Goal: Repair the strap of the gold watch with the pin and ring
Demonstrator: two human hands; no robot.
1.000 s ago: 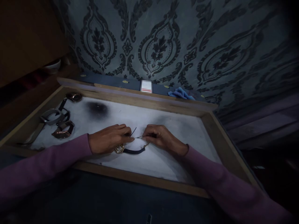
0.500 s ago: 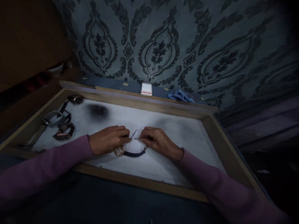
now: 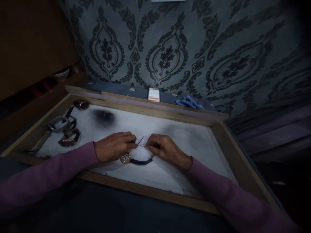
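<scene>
A wristwatch (image 3: pixel 125 158) with a round gold-coloured case lies on the white tray floor, its dark strap (image 3: pixel 142 161) curving right to a buckle below my right hand. My left hand (image 3: pixel 118 145) is closed in a pinch just above the watch case. A thin dark strip (image 3: pixel 141 139), seemingly the strap's other half seen edge-on, rises beside its fingertips. My right hand (image 3: pixel 167 149) also pinches, holding one end of a thin silvery pin-like piece (image 3: pixel 141 145). That piece spans the small gap between both hands' fingertips; its ends are hidden by the fingers.
The shallow wooden tray (image 3: pixel 150 197) has raised sides around the work. Several other watches (image 3: pixel 69 137) lie at its left end, near a dark smudge (image 3: pixel 104 117). Behind the back rim are a small white box (image 3: pixel 154 94) and a blue cloth (image 3: pixel 189 102). Patterned fabric hangs beyond.
The whole view has shifted slightly, with the scene sitting a little lower and further right. Both hands keep their pinches, and the watch stays in place beneath them.
</scene>
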